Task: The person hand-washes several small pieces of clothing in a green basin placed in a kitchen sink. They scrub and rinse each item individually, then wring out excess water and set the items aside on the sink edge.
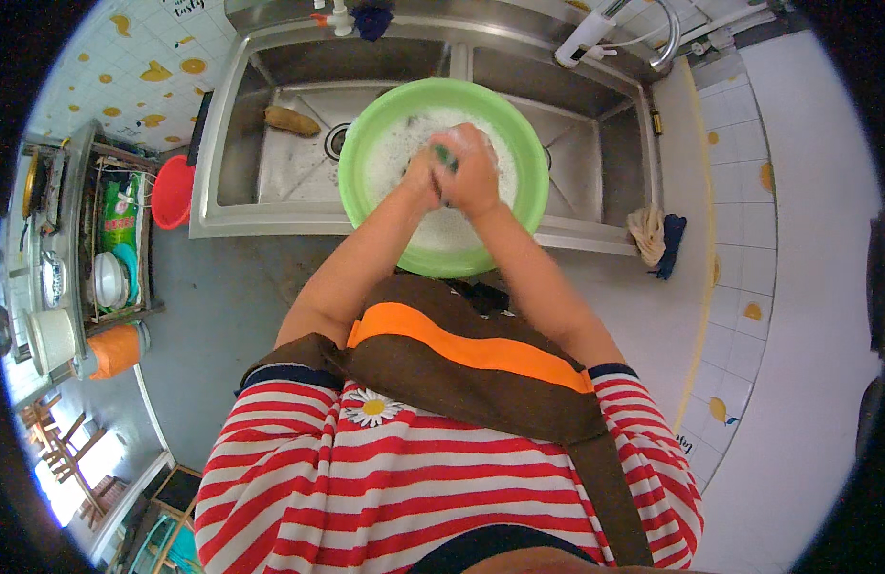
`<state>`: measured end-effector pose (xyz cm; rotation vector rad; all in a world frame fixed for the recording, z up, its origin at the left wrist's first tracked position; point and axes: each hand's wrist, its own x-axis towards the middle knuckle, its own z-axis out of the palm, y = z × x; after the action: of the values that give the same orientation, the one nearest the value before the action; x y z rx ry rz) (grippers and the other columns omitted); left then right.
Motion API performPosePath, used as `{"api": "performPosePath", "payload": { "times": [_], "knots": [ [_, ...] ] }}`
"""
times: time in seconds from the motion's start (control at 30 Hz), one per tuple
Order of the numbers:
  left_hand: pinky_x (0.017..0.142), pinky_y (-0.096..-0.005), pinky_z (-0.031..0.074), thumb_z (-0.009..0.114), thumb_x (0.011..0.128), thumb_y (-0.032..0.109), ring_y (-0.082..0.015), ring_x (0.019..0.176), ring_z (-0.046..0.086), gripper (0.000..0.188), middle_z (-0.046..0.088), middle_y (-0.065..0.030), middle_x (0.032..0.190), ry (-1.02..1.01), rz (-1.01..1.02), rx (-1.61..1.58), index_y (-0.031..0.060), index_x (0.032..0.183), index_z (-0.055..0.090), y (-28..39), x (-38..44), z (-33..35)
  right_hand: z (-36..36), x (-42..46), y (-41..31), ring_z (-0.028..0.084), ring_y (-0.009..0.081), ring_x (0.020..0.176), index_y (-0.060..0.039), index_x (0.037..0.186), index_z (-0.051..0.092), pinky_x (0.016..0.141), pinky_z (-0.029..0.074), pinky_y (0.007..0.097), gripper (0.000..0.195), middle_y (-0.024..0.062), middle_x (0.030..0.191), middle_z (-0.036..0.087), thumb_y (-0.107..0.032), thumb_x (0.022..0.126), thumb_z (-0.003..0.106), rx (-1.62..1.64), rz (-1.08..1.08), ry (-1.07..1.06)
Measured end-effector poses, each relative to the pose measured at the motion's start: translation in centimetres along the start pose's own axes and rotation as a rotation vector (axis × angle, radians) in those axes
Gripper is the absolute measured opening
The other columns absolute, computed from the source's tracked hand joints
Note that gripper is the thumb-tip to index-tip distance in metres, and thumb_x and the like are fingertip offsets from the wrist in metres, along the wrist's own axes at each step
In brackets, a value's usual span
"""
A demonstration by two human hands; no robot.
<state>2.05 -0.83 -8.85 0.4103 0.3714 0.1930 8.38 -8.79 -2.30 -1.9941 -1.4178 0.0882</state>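
Observation:
A light green plastic basin [349,176] with white suds [449,226] in it rests across the divider of a two-bowl stainless steel sink [270,228]. Over the suds my left hand [422,176] and my right hand [474,168] are pressed together. A small dark green item [444,156] shows between them, blurred; my right hand's fingers close around it. What it is cannot be told, and the fingers of my left hand are mostly hidden behind my right hand.
A brown loofah-like object [292,122] lies in the left bowl near the drain [336,141]. A faucet [586,39] stands at the back right. Cloths [647,233] hang over the right front corner. A red basin [172,192] and a shelf rack [84,215] stand at the left.

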Motion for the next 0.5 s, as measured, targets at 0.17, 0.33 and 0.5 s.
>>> {"api": "performPosePath", "payload": {
  "times": [0.17,0.33,0.5],
  "knots": [
    [0.067,-0.0322,0.049,0.053,0.085,0.035,-0.0182,0.074,0.06,0.032,0.061,-0.0083,0.089,0.217,0.262,0.501,0.0087,0.102,0.058,0.4,-0.8,-0.6,2.1,4.3,10.2,0.058,0.0385,0.099,0.0011,0.107,0.06,0.087,0.044,0.0408,0.037,0.0248,0.103,0.062,-0.024,0.081,0.055,0.341,0.626,0.141],
    [0.084,-0.0375,0.045,0.055,0.083,0.027,-0.0279,0.098,0.056,0.037,0.056,-0.0163,0.103,0.522,0.348,1.438,0.0063,0.113,0.054,3.0,-1.6,-3.1,4.5,-0.2,6.5,0.054,0.0379,0.103,-0.0079,0.122,0.048,0.087,0.045,0.0453,0.043,0.0234,0.11,0.054,-0.019,0.081,0.058,-0.071,0.293,-0.206],
    [0.091,-0.046,0.044,0.056,0.08,0.023,-0.0407,0.102,0.055,0.047,0.052,-0.0228,0.115,0.443,0.117,2.099,0.0085,0.125,0.048,-0.4,-1.4,-2.9,5.8,-1.0,4.9,0.057,0.0375,0.096,-0.0108,0.115,0.05,0.082,0.048,0.0468,0.036,0.0204,0.1,0.058,-0.018,0.08,0.057,-0.391,0.15,-0.352]
  ]
}}
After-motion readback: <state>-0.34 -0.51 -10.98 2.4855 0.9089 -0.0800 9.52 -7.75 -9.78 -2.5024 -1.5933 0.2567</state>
